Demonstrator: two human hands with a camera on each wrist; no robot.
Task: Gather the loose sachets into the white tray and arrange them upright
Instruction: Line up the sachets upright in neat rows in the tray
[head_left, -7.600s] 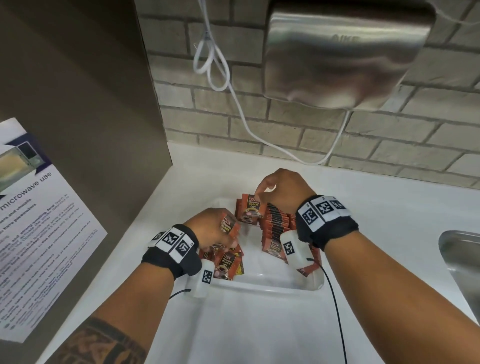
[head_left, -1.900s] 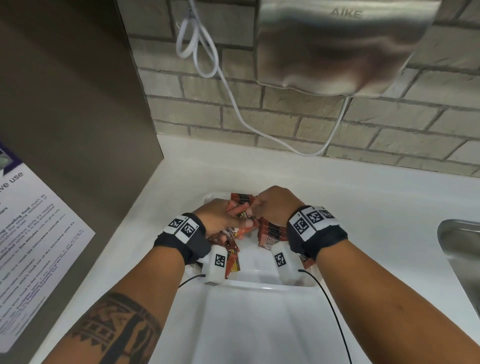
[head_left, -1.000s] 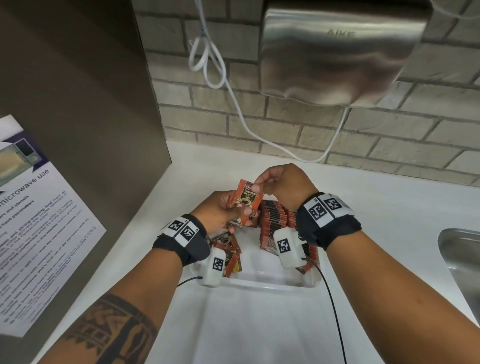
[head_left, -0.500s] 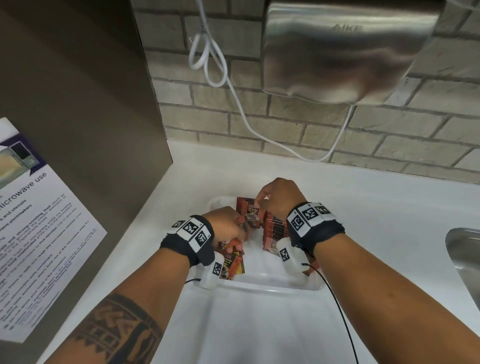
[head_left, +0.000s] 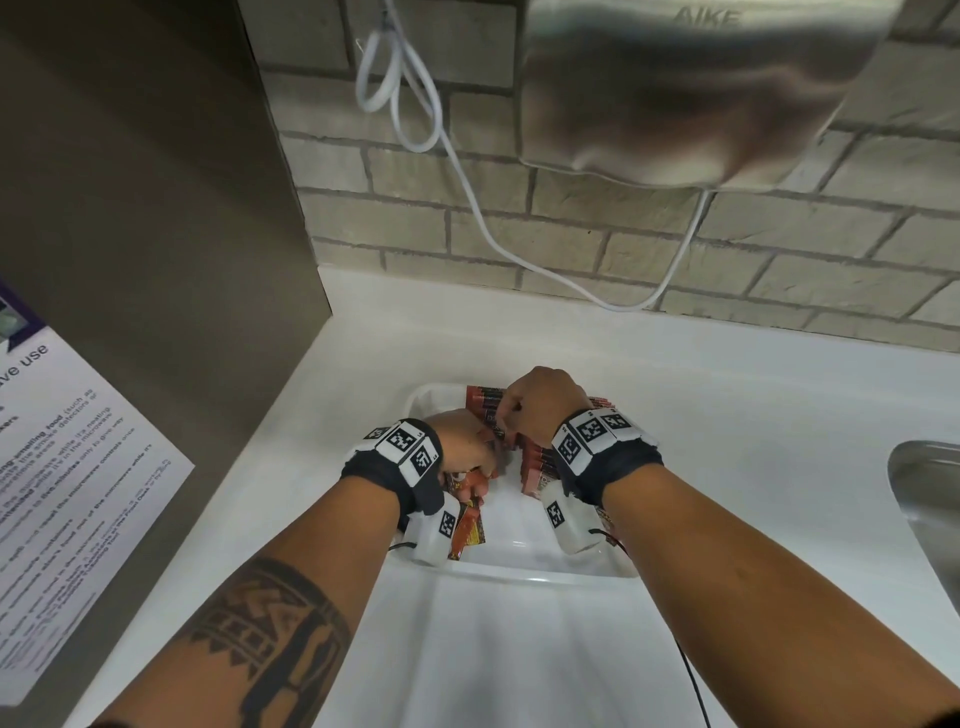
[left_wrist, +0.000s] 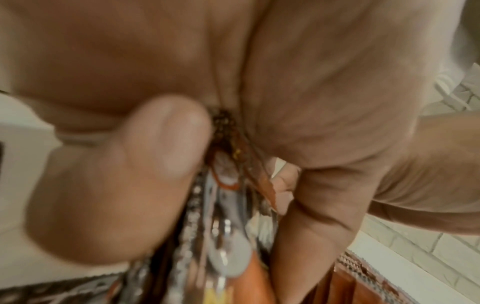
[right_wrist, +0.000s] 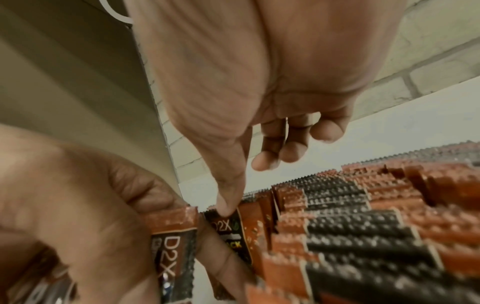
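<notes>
The white tray (head_left: 524, 570) sits on the counter, and both hands are inside it. A row of orange and black sachets (head_left: 535, 462) (right_wrist: 350, 236) stands upright along its right side. My left hand (head_left: 480, 457) (left_wrist: 228, 168) grips a small bundle of sachets (left_wrist: 223, 226) (right_wrist: 174, 246) between thumb and fingers. My right hand (head_left: 506, 421) (right_wrist: 228, 207) pinches the top edge of one sachet (right_wrist: 231, 232) at the left end of the row. Its other fingers are curled behind. A few loose sachets (head_left: 467, 530) lie flat at the tray's front left, partly hidden by my left wrist.
A steel hand dryer (head_left: 675, 88) hangs on the brick wall with a white cable (head_left: 467, 208) looping below it. A brown panel (head_left: 156, 208) with a printed notice (head_left: 67, 467) closes off the left. A steel sink (head_left: 924, 499) is sunk into the white counter (head_left: 727, 415) at the right.
A second ago both hands held one sachet up above the tray. My right hand has since brought it down to the row's end, and my left hand has dropped low beside it.
</notes>
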